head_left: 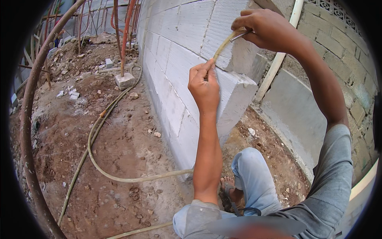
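Observation:
A thin yellowish hose [222,47] arcs between my hands beside the end of a white block wall [175,57]. My left hand [204,85] is closed in a pinch around its lower part, close to the wall's edge. Higher and to the right, my right hand [266,30] grips the hose near its upper end. A slim, shiny metal piece [238,36] sticks out under the right fingers; I cannot make out its kind. A similar long hose [131,180] runs over the ground on the left and passes out of sight behind my left forearm.
A white pipe [274,71] leans at the right, by a grey panel [294,107] and a block wall [330,40]. At the left, a brown curved bar [27,119] rises close by. Red posts [126,36] and rubble stand farther back on uneven soil [131,147].

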Demonstrator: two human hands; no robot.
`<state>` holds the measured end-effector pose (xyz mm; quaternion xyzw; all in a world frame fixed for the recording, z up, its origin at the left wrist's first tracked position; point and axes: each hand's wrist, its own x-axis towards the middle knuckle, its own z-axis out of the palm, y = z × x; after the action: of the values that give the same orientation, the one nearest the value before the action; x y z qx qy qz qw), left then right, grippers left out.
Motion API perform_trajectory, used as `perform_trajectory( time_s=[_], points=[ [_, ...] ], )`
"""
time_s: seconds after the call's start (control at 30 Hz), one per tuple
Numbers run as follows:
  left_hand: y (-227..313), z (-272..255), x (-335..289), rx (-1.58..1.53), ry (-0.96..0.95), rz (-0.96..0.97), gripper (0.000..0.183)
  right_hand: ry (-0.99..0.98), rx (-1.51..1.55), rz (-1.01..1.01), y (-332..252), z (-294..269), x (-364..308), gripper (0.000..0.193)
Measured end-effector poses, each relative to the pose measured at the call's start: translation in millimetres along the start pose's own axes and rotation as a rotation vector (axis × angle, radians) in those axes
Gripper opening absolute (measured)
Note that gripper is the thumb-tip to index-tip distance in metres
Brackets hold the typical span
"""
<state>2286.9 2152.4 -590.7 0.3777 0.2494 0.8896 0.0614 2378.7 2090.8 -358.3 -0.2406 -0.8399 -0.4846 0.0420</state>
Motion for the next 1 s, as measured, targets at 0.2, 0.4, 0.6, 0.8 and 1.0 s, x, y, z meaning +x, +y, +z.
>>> perform_trajectory(
  time_s=[0.2, 0.4, 0.6, 0.8, 1.0],
  points=[
    [0.6, -1.4, 1.7, -0.019, -0.004, 0.002, 0.017, 0.08, 0.323, -0.046, 13.7, 12.0, 9.5, 0.022],
    [33.3, -26.5, 0.5, -0.07, 0.043, -0.137, 0.02, 0.25, 1.041, -0.042, -35.0, 1.2, 34.3, 0.026],
    [91.8, -67.2, 2.5, -0.222, -0.197, -0.238, 0.028, -0.016, 2.074, -0.122, -47.7, -9.4, 34.0, 0.037],
    [114.9, -96.4, 1.1, -0.056, -0.837, -0.596, 0.041, 0.239, 2.158, -0.007, -16.5, -14.3, -85.9, 0.042],
    [125.2, -51.8, -23.0, -0.074, -1.139, -0.385, 0.077, 0.319, 2.307, 0.127, -48.9, 19.0, -182.5, 0.041]
  ],
)
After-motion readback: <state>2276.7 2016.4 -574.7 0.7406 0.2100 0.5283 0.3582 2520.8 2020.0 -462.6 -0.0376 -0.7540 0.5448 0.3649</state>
